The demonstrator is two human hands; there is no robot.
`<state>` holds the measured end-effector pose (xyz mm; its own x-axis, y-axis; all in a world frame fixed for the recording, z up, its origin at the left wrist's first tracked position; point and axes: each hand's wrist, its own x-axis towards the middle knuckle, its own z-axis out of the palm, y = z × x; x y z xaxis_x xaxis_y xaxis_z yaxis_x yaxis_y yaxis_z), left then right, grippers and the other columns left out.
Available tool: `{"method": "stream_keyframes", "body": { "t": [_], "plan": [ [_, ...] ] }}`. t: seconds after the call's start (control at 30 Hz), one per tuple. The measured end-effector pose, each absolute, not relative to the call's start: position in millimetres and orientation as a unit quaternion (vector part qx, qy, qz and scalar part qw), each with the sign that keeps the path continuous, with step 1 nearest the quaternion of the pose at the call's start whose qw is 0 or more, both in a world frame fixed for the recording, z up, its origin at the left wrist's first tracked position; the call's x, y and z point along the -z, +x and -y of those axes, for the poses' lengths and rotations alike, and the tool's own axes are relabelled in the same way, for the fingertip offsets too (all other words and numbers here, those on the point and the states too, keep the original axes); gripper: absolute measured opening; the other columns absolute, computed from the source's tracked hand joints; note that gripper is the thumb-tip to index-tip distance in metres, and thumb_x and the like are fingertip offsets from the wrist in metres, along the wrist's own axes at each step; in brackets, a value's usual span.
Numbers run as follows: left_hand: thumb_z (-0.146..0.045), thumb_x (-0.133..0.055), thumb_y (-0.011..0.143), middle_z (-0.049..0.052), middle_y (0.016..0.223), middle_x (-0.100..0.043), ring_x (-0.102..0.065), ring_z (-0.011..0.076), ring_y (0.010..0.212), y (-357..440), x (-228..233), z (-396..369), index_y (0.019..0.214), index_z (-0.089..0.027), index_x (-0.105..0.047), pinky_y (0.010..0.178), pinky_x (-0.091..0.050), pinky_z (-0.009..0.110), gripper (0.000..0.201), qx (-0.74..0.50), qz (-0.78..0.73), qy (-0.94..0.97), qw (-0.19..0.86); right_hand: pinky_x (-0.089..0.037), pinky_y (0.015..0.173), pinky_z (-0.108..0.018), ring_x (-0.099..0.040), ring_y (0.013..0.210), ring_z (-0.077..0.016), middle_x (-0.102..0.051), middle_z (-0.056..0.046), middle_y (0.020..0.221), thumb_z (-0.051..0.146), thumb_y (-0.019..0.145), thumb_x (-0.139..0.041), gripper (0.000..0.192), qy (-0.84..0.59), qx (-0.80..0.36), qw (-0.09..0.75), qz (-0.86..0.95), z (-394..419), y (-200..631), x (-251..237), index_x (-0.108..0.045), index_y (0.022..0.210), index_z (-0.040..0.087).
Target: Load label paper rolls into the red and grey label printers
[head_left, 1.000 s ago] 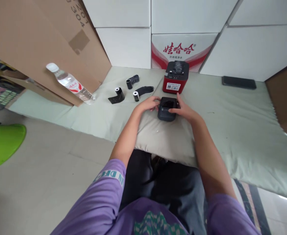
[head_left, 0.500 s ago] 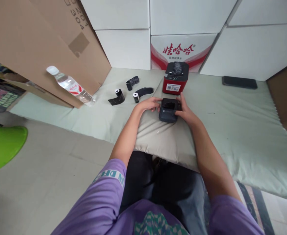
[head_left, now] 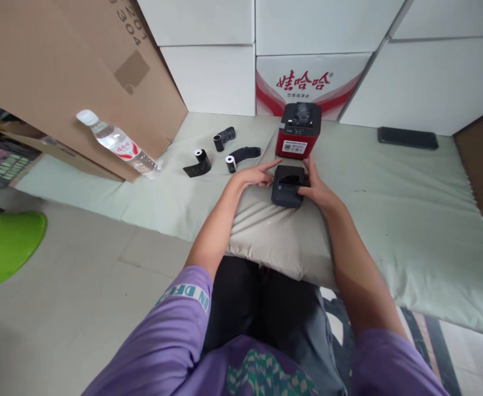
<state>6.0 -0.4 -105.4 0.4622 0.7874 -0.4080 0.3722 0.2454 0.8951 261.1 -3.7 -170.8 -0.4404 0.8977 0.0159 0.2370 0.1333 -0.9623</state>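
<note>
A small dark portable printer (head_left: 287, 195) with a glossy black lid lies on the green-covered surface in front of me. My right hand (head_left: 317, 187) grips its right side, thumb on the front edge and fingers along the far side. At its left edge is my left hand (head_left: 256, 175), index finger stretched out towards the far left corner and the other fingers loosely bent; whether they touch the printer I cannot tell. Just behind stands a red and black printer (head_left: 299, 132) with a white label. Left of my hands lie black paper rolls (head_left: 231, 163), partly unrolled.
A water bottle (head_left: 120, 146) leans at the left beside a large cardboard box (head_left: 80, 71). White cartons (head_left: 208, 80) are stacked along the back. A black phone (head_left: 408, 138) lies at the right. A green plastic seat (head_left: 10, 247) is on the floor at left.
My left index finger has straightened and lifted away from the small printer's side. My right hand stays on the printer. The whole view has shifted slightly.
</note>
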Motion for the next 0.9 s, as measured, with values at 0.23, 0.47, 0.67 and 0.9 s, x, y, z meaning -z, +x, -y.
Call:
{"method": "stream_keyframes", "body": {
  "t": [0.23,0.47,0.67,0.9],
  "plan": [
    [0.005,-0.047,0.090,-0.009,0.058,-0.056,-0.041,0.0078,0.048,8,107,1,0.179,-0.021,-0.012,0.056,-0.028,0.020,0.099,-0.171,-0.487,0.591,0.620,-0.020,0.141,-0.059,-0.016,0.175,-0.0365,0.004,-0.005,0.190,0.030,0.063,-0.072,0.144,-0.425,-0.506,0.328,0.675,8,260,165,0.016,0.177,0.030],
    [0.004,-0.049,0.089,-0.009,0.056,-0.056,-0.042,0.0078,0.048,10,104,4,0.178,-0.018,-0.017,0.056,-0.029,0.020,0.097,-0.175,-0.498,0.592,0.609,-0.021,0.141,-0.058,-0.019,0.174,-0.0365,0.003,-0.005,0.190,0.030,0.064,-0.071,0.143,-0.435,-0.513,0.318,0.668,11,258,160,0.018,0.177,0.031],
    [0.002,-0.043,0.096,-0.007,0.057,-0.057,-0.051,0.0084,0.050,14,105,10,0.177,-0.019,-0.027,0.053,-0.026,0.022,0.085,-0.193,-0.509,0.590,0.596,-0.009,0.143,-0.057,-0.008,0.176,-0.0358,-0.002,-0.009,0.190,0.030,0.060,-0.070,0.144,-0.443,-0.508,0.320,0.666,10,256,158,0.014,0.177,0.023],
    [0.003,-0.042,0.099,-0.009,0.054,-0.054,-0.047,0.0083,0.047,18,109,10,0.177,-0.020,-0.023,0.051,-0.026,0.021,0.084,-0.195,-0.515,0.581,0.599,-0.013,0.143,-0.058,-0.010,0.176,-0.0349,-0.001,-0.006,0.190,0.027,0.061,-0.070,0.143,-0.448,-0.518,0.320,0.655,11,257,155,0.011,0.178,0.028]
  ]
}}
